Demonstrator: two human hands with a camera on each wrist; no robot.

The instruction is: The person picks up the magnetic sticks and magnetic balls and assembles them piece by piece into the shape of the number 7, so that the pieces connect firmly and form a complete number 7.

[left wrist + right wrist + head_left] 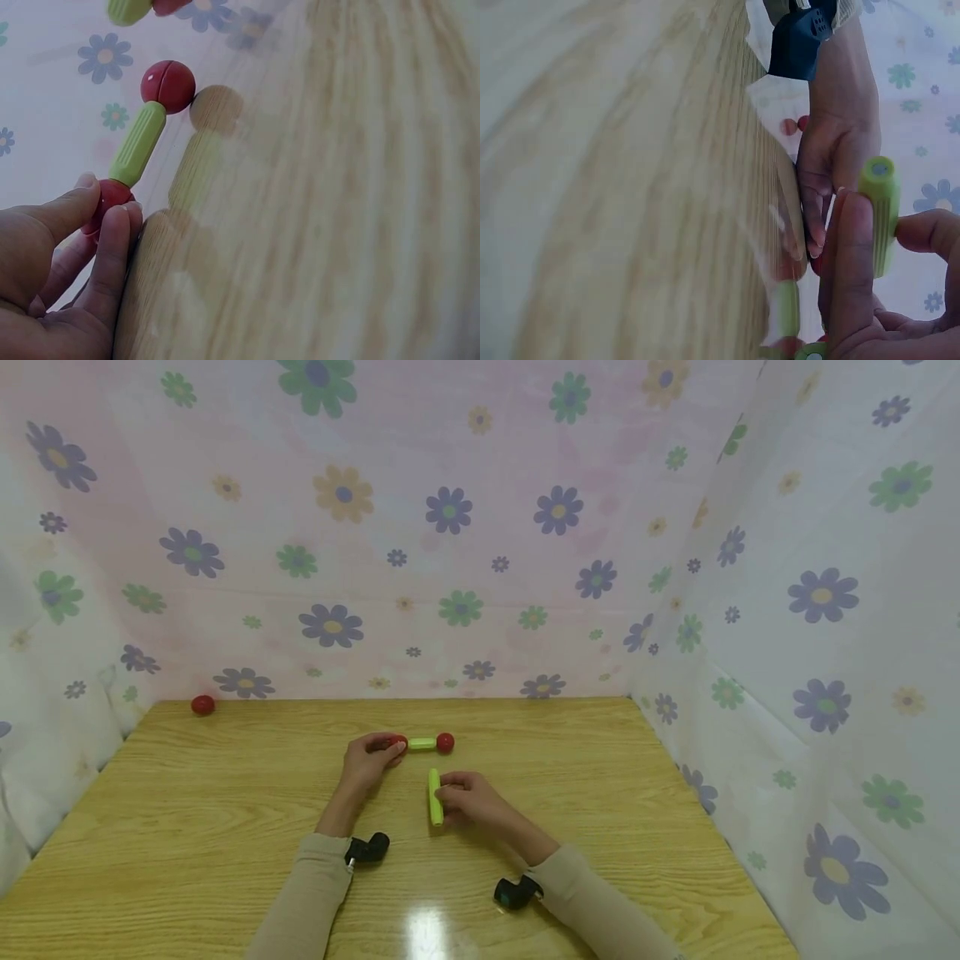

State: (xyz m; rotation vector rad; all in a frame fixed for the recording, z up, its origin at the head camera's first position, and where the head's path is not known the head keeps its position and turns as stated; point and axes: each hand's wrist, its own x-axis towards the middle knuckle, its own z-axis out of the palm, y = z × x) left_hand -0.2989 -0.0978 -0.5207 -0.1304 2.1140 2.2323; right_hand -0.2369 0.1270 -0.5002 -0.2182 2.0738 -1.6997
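My left hand [365,762] pinches a red ball [112,201] between thumb and fingers, low over the wooden table. A ribbed green stick [139,144] joins that ball to a second red ball [446,742] at its far end. My right hand [476,802] holds another green stick [436,797] between thumb and fingertips, nearer the front than the joined pieces. A grey disc shows in the end of this held stick [880,217] in the right wrist view. Another green end with a grey disc [812,351] appears at that view's bottom edge, mostly hidden by the fingers.
A loose red ball [203,704] lies at the table's back left corner. The wood-grain table [225,810] is glossy and reflects the pieces. Flower-printed cloth [450,568] hangs behind and along both sides. Each wrist carries a small black camera [367,848].
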